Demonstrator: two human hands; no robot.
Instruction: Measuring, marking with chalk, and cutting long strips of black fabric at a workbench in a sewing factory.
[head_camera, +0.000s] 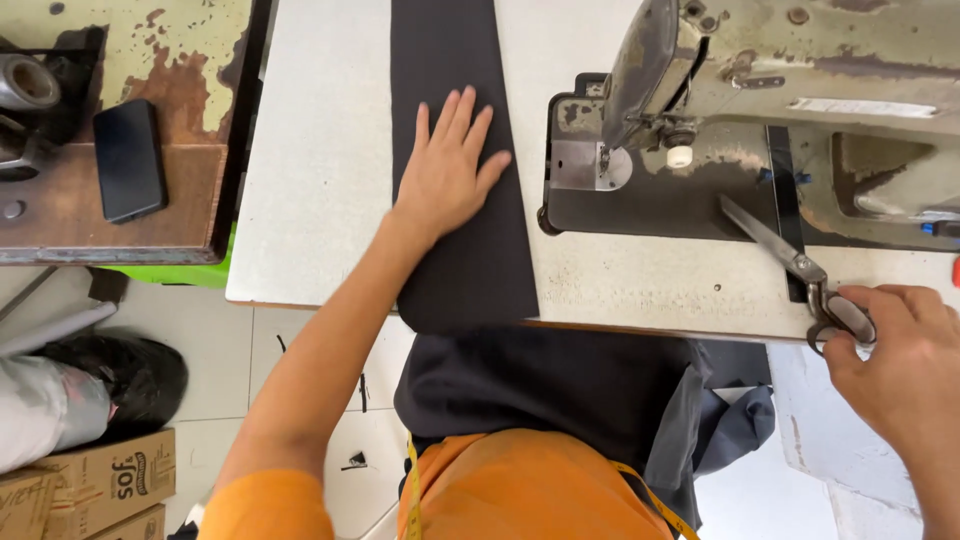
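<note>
Scissors (800, 268) are lying on the table (320, 180) at 3 o'clock, blades pointing to 10 o'clock w/ the sewing machine (760, 90) just behind. Right hand (900, 350) is gripping the handles, fingers curled shut. Left hand (445, 170) is pressing flat, fingers spread, on black fabric (460, 260) at 12 o'clock.

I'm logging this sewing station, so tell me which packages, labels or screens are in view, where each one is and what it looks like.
Phone: face up on the worn side table, upper left; a dark, blank rectangular screen.
Cardboard boxes: stacked on the floor, bottom left; brown with dark print.
Label: a pale, narrow strip on the sewing machine arm, upper right.
</note>
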